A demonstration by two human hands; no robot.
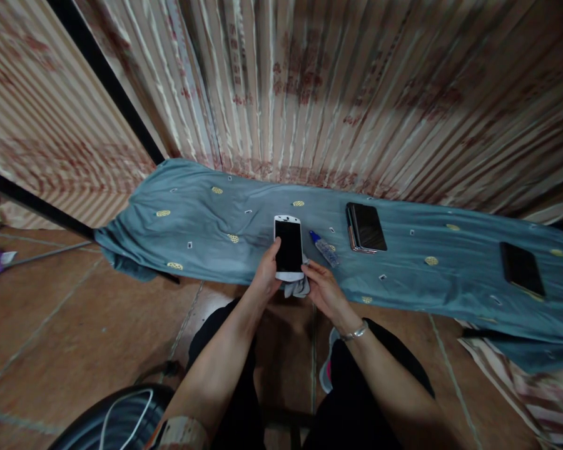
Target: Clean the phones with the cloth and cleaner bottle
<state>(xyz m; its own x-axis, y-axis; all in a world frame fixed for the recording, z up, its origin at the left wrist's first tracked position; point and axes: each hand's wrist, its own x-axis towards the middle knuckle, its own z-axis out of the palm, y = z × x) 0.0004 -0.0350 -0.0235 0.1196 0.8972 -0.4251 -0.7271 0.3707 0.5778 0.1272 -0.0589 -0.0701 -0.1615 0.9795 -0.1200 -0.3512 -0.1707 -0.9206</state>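
Observation:
A white smartphone (289, 249) with a dark screen is held upright in front of me, over the near edge of the cloth-covered bench. My left hand (266, 270) grips its left side, thumb on the front edge. At the lower right corner my right hand (324, 286) has its fingers closed on the phone's edge and a grey cloth (298, 287). Part of that cloth is hidden behind the phone. Just right of the phone, a small clear bottle with a blue cap (326, 249) lies on the bench.
A blue-green patterned sheet (413, 269) covers the long narrow bench. Several stacked phones (366, 227) lie right of the bottle; more dark phones (522, 269) lie farther right. A striped curtain (309, 94) hangs behind. A black round object with a white cable (126, 415) is at lower left.

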